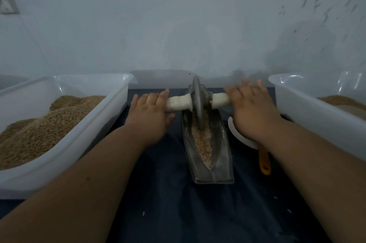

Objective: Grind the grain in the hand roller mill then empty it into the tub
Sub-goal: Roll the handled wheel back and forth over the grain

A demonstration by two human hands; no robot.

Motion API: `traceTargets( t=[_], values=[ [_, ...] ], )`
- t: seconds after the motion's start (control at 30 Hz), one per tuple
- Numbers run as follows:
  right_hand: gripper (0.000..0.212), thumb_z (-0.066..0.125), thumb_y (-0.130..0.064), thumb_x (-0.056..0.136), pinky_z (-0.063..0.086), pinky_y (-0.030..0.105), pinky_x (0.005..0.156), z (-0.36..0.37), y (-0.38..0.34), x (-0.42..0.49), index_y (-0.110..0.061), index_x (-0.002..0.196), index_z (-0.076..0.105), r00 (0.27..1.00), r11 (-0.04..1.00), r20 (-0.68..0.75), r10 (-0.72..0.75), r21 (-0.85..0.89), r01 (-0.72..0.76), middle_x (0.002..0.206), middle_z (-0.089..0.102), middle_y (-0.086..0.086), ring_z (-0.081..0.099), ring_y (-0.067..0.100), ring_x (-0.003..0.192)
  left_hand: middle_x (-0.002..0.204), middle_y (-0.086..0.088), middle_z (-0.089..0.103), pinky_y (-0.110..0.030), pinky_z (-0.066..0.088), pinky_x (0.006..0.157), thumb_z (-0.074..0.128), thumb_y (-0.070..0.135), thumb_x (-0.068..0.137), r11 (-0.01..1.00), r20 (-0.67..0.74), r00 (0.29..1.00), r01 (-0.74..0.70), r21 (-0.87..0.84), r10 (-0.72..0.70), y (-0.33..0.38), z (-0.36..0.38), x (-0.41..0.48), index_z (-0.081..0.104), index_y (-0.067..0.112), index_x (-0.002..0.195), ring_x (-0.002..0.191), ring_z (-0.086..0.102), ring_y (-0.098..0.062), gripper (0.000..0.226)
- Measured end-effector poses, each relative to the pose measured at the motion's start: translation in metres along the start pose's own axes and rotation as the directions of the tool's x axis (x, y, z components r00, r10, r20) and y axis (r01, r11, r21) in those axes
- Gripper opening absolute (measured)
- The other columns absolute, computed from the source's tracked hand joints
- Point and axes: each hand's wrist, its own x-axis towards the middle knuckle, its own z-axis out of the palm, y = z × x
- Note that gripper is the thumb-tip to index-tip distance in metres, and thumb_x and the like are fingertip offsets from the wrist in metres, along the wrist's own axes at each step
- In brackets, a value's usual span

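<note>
- Your left hand lies palm-down on the left handle, fingers fairly straight and pointing toward the wall, thumb tucked at the near side. It is pressing, not wrapping.
- Your right hand mirrors it on the right handle, fingers stretched forward over the top. Their tips are blurred, so I can't tell how far they spread.
- Here's the relation that matters: the handles run left to right, square across the trough, whose long axis runs from you toward the wall.
- The wheel stands upright on edge in the far half of the trough, between your two hands and equally close to both.
- So I'd judge the next stroke comes back toward you along the groove, with even pressure on both palms to keep the wheel upright.
- Materials now: the wheel is a thin grey metal disc and the handles are pale, rounded and smooth-looking.
- The trough is boat-shaped, with dull grey walls tapering to a narrow groove.
- The grain sits in that groove as a pale, coarse, crumbly line, and I'd call it partly ground.
- The left tub is translucent white plastic, heaped with brown whole grain.
- The right tub holds a lower layer, probably your emptying target, though I can't be sure.
- A scoop with a yellow handle lies under your right wrist, just beside the trough.
</note>
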Motion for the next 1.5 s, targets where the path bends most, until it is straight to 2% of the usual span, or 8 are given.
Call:
traceTargets(
  t=[0.13,0.3,0.53,0.67,0.83,1.07,1.27,1.5],
  values=[
    [0.037,0.059,-0.034,0.095,0.010,0.037,0.116,-0.029,0.001,-0.008,-0.026,0.130,0.052,0.996,0.993,-0.003,-0.091,-0.069,0.091,0.109,0.060,0.001,0.054,0.024,0.103,0.131,-0.004,0.052,-0.043,0.038,0.103,0.057,0.056,0.089,0.999,0.146,0.989,-0.022,-0.039,0.027,-0.001,-0.022,-0.005,0.041,0.025,0.136,0.117,0.050,-0.027,0.058],
    [0.018,0.065,-0.050,0.088,0.044,0.030,0.088,-0.080,0.009,-0.021,-0.044,0.099,0.054,0.916,0.976,0.363,-0.172,0.186,0.110,0.087,0.058,-0.015,0.053,0.004,0.083,0.091,0.009,0.056,-0.029,0.038,0.063,0.058,0.066,0.082,0.996,0.420,0.904,-0.065,-0.060,0.084,0.001,-0.063,-0.018,0.044,0.032,0.086,0.079,0.054,-0.007,0.037],
    [0.018,0.065,-0.049,0.089,0.047,0.025,0.076,-0.097,0.020,-0.024,-0.045,0.106,0.059,0.796,0.960,0.576,-0.190,0.278,0.028,0.088,0.066,-0.016,0.058,-0.002,0.082,0.100,0.010,0.056,-0.032,0.046,0.080,0.028,0.076,0.082,0.976,0.484,0.865,-0.029,-0.216,0.133,0.003,-0.085,-0.026,0.043,0.035,0.113,0.087,0.056,-0.007,0.053],
    [0.056,0.054,-0.046,0.098,0.026,0.041,0.116,-0.054,0.018,-0.009,-0.031,0.149,0.036,0.886,0.989,0.455,-0.090,0.147,0.025,0.139,0.055,-0.002,0.052,0.017,0.123,0.124,0.004,0.048,-0.046,0.031,0.102,0.028,0.051,0.097,0.995,0.197,0.976,-0.079,-0.057,0.089,0.002,-0.048,-0.012,0.044,0.033,0.125,0.114,0.043,-0.023,0.037],
    [0.070,0.046,-0.040,0.102,-0.001,0.044,0.121,-0.001,0.011,0.005,-0.018,0.158,0.011,0.994,0.998,0.100,0.040,0.051,-0.046,0.152,0.038,0.011,0.034,0.028,0.140,0.132,-0.001,0.048,-0.051,0.013,0.116,0.050,0.033,0.096,1.000,-0.168,0.986,-0.007,-0.020,0.004,0.009,0.005,0.004,0.045,0.026,0.138,0.124,0.038,-0.028,0.043],
    [0.068,0.059,-0.028,0.096,0.005,0.051,0.121,0.016,0.002,0.004,-0.006,0.153,0.029,0.989,1.000,-0.145,0.009,0.008,-0.008,0.145,0.045,0.022,0.036,0.039,0.138,0.141,-0.006,0.044,-0.051,0.011,0.117,0.055,0.039,0.094,0.998,-0.166,0.986,0.001,-0.064,-0.012,0.003,0.021,0.007,0.038,0.019,0.146,0.132,0.034,-0.030,0.058],
    [0.041,0.064,-0.046,0.089,0.044,0.039,0.083,-0.011,0.010,-0.004,-0.019,0.115,0.050,0.997,1.000,0.071,-0.007,-0.012,0.008,0.109,0.058,0.007,0.055,0.028,0.098,0.120,-0.005,0.054,-0.043,0.040,0.093,0.040,0.054,0.095,0.993,-0.067,0.995,-0.065,0.099,0.072,0.011,-0.016,-0.003,0.047,0.021,0.128,0.106,0.048,-0.029,0.047],
    [0.030,0.067,-0.054,0.084,0.037,0.024,0.056,-0.065,0.014,-0.018,-0.034,0.089,0.045,0.885,0.993,0.454,-0.109,0.016,0.114,0.082,0.056,-0.011,0.053,0.005,0.072,0.104,0.002,0.057,-0.039,0.045,0.079,0.042,0.054,0.096,0.980,0.342,0.919,-0.198,-0.022,0.194,0.002,-0.067,-0.023,0.044,0.028,0.108,0.088,0.054,-0.018,0.029]
  ],
)
